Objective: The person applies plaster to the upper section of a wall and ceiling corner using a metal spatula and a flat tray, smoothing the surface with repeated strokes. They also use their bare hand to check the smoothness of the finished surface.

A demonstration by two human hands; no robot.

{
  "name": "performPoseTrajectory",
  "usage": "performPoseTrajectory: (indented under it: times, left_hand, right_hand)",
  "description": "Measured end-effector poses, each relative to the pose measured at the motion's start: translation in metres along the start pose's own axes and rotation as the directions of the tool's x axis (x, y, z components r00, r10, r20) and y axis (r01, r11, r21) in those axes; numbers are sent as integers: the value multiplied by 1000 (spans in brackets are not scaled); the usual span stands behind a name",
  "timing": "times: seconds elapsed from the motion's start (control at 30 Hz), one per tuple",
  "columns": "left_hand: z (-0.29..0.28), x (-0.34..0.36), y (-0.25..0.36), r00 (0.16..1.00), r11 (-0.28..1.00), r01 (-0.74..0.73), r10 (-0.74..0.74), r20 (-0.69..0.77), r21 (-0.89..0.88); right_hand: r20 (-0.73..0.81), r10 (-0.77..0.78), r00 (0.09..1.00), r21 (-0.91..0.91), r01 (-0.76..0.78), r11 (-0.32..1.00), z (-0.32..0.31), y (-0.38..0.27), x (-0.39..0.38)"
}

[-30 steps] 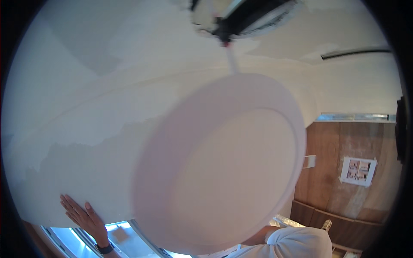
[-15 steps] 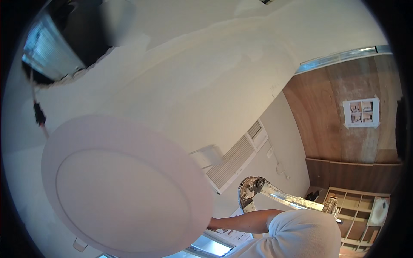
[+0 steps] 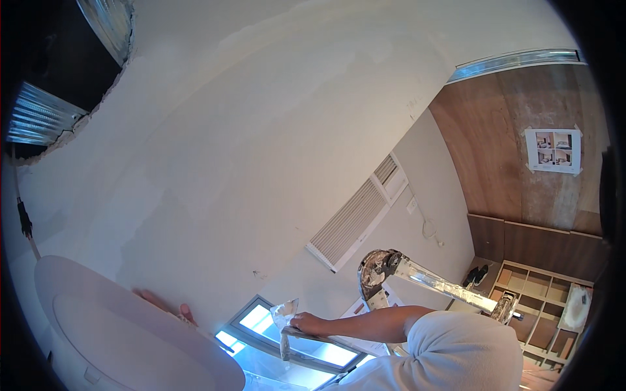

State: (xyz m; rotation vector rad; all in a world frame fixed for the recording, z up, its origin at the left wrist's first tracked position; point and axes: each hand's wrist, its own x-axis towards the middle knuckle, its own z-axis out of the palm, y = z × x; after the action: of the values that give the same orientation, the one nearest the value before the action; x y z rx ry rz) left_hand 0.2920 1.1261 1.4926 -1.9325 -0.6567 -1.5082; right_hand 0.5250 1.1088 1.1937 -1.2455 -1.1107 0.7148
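Note:
A round white ceiling panel light [image 3: 137,339] fills the lower left, tilted so that its face is seen at a slant. My left hand [image 3: 171,307] holds it from behind; only some fingers show past its far rim. From the light's upper edge a thin cable with a black connector [image 3: 25,220] runs up to a rough round hole [image 3: 62,72] in the ceiling. At the bottom centre my right hand [image 3: 310,324] is closed round a grey bar, beside a pale, plaster-smeared end piece [image 3: 285,316]; the bar looks like part of a ladder.
Metal framing shows inside the hole. A plaster-stained metal ladder [image 3: 443,287] stands right of centre. A wall air conditioner [image 3: 355,221], a bright window [image 3: 293,335], wood panelling [image 3: 476,143] with a taped sheet [image 3: 553,150], and a wooden grid frame [image 3: 535,309] lie beyond.
The panel light has moved down and left and tilted away, uncovering the window, left fingers and right hand. The ceiling hole and connector have shifted left in view.

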Motion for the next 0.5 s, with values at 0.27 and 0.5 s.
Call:
performPoseTrajectory:
  times: [0.27,0.5]
  left_hand:
    - [-26,-16,28,989,982,-139,131,67,131]
    - [-8,-158,-39,883,799,468,-434,176,-377]
  right_hand:
    - [11,-80,997,-6,80,997,-3,-15,-8]
    - [95,-48,994,39,44,998,5,-25,-13]
